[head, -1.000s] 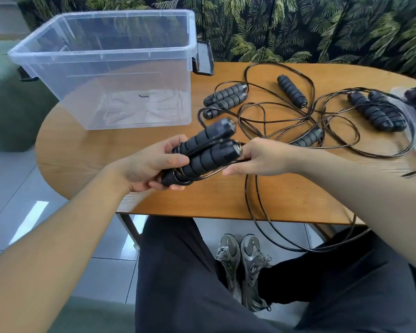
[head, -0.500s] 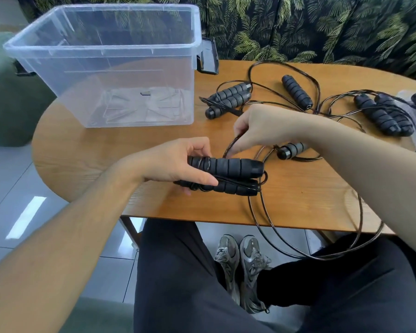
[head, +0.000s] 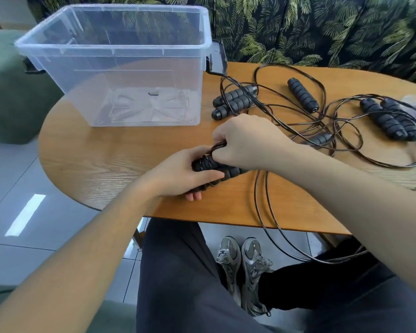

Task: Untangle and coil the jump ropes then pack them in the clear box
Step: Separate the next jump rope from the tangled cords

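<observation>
My left hand (head: 180,175) grips a pair of black foam jump-rope handles (head: 215,168) low over the wooden table (head: 106,162). My right hand (head: 246,141) pinches the thin black cord (head: 265,212) right at those handles, and the cord's long loop hangs off the front edge down to my lap. The clear box (head: 120,66) stands empty at the back left. More handles lie tangled in cord: a pair (head: 234,100) beside the box, a single one (head: 303,94) farther back, another single (head: 321,139) by my right wrist, and a pair (head: 389,118) at the far right.
A black latch (head: 217,58) sticks out from the box's right end. A leaf-patterned sofa back (head: 322,27) runs behind the table. A green seat (head: 7,92) stands at the left. My legs and grey shoes (head: 243,267) are under the front edge.
My left hand lowered the handle pair from tilted in the air to near the table. My right hand went up along the cord, then came back down onto the handles.
</observation>
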### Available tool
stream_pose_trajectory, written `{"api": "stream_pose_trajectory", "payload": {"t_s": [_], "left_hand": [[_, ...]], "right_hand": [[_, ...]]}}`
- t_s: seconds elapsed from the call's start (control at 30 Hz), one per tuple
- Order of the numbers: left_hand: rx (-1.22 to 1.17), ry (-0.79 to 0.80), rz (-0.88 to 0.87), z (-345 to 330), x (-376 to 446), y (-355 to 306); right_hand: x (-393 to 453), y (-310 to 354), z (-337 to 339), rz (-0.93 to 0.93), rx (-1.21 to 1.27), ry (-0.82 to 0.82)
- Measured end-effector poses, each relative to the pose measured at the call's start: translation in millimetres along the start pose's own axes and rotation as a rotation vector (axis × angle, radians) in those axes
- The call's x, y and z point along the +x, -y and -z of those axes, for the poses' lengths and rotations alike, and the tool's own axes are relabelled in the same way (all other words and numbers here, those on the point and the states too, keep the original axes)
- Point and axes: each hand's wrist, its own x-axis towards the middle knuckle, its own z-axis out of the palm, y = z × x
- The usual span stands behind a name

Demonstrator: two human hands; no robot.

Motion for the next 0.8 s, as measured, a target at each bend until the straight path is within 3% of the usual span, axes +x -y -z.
{"api": "stream_pose_trajectory", "payload": {"t_s": [0.23, 0.33, 0.5, 0.67, 0.8], "left_hand": [[-0.522, -0.116, 0.066, -0.2, -0.6, 23.1], [-0.677, -0.106, 0.058, 1.5, -1.5, 30.6], [-0.822, -0.105, -0.006, 6.9, -3.0, 43.5], [-0.967, -0.192, 0.014, 5.7, 1.3, 43.2], [-1.007, -0.245, 0.066, 4.5, 4.0, 37.0]], "right_hand": [[-21.2, 3.6, -10.8, 0.144, 0.032, -0.010], [-29.0, -4.5, -25.3, 0.104, 0.195, 0.055], [-37.5, -16.7, -36.7, 0.091, 0.293, 0.124], [-32.3, -20.6, -48.8, 0.070, 0.153, 0.036], [-38.2, -16.2, -65.2, 0.158, 0.111, -0.030]]}}
